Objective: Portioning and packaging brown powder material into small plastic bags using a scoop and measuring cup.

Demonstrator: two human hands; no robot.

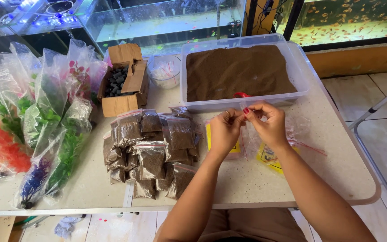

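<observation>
Both hands work near the front right part of the pale surface (247, 183), whose near edge runs just above the person's lap and whose rounded right corner ends close to a metal frame (372, 112) standing on the tiled floor. Bare room lies in front of the hands and off to their right. Behind them the way is shut off by a clear tub of brown substrate (242, 71), its front wall just beyond the knuckles, with a red scoop (242, 95) poking out of the fill. To the left a heap of filled brown packets (151, 150) crowds in near the left forearm.

The left hand (224, 132) and right hand (269, 125) meet over a small clear bag (247, 134). The fingers (251, 110) of both are pinching its top edge, thumbs and forefingers pressed together on the plastic. The bag hangs thin and see-through between the palms, seemingly empty, though glare makes that hard to judge. More clear bags with yellow cards (269, 157) lie flat beneath the wrists. Farther left stand bagged plastic plants (36, 121) and an open cardboard box (124, 80)
</observation>
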